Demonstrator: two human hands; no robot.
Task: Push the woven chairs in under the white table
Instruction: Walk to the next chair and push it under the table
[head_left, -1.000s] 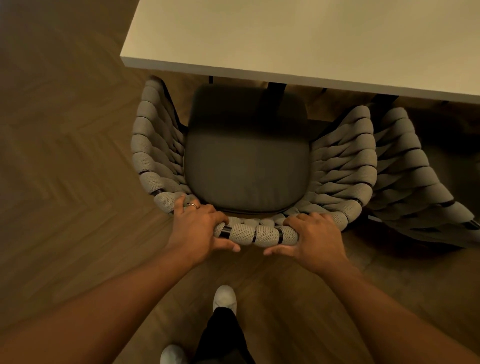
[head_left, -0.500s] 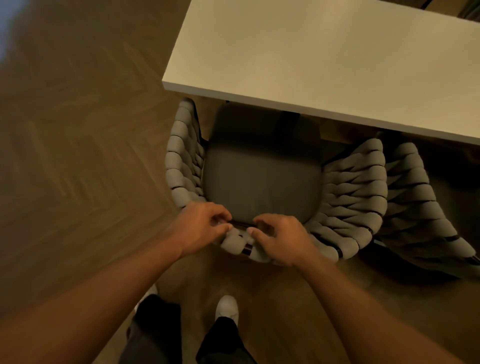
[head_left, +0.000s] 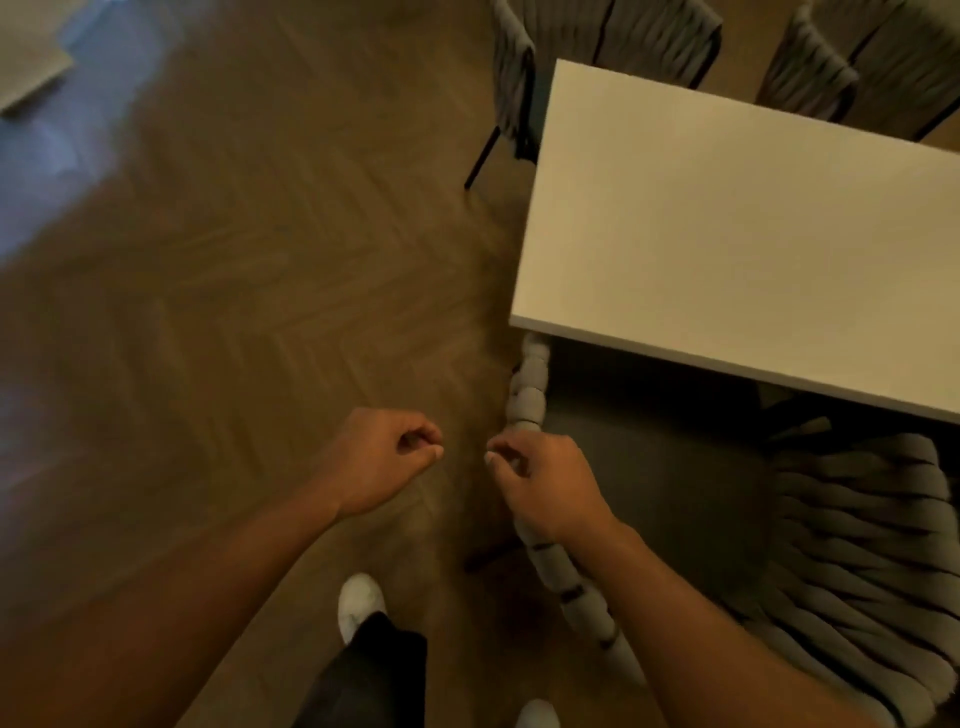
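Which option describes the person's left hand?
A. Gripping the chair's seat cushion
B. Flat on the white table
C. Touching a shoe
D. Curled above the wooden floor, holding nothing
D: the left hand is curled above the herringbone floor, beside the woven chair, and touches neither the chair nor the white table.

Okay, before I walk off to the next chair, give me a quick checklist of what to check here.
1. Near woven chair tucked under white table: not ok, much of its seat cushion shows.
2. Left hand free: ok, curled, holding nothing.
3. Right hand off that chair's rim: cannot tell.
4. Far left woven chair and far right woven chair pushed in: cannot tell, blurred.
5. White shoe apart from chair leg: ok.
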